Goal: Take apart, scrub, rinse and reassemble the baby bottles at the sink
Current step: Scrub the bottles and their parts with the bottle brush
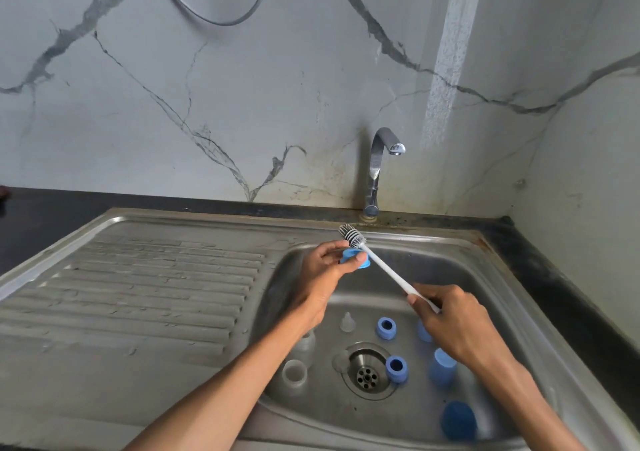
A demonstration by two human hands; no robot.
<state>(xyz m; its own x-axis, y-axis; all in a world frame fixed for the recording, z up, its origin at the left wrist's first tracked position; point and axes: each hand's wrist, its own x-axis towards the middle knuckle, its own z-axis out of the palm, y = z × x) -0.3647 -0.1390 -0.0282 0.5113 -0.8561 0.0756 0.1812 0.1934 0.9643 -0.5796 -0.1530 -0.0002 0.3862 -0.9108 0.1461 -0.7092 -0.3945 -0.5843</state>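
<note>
My left hand (320,270) has its grip clamped on a blue ring (356,258), thumb and fingers pinching it just above the middle of the frame, over the basin. My right hand (457,322) has its grip closed round the white handle of a bottle brush (384,267), which slants up and left so that its bristled head sits just past the ring, toward the back rim of the sink (519,277). Below my hands, on the sink floor, lie the other parts: a clear teat (347,322), two more blue rings (386,328) (396,368) near the drain (367,371), a clear bottle (294,372) at lower left of the basin, pale blue caps (442,367) to the right, and a darker blue piece (458,419) at lower right. The tap (379,166) stands behind the basin.
</note>
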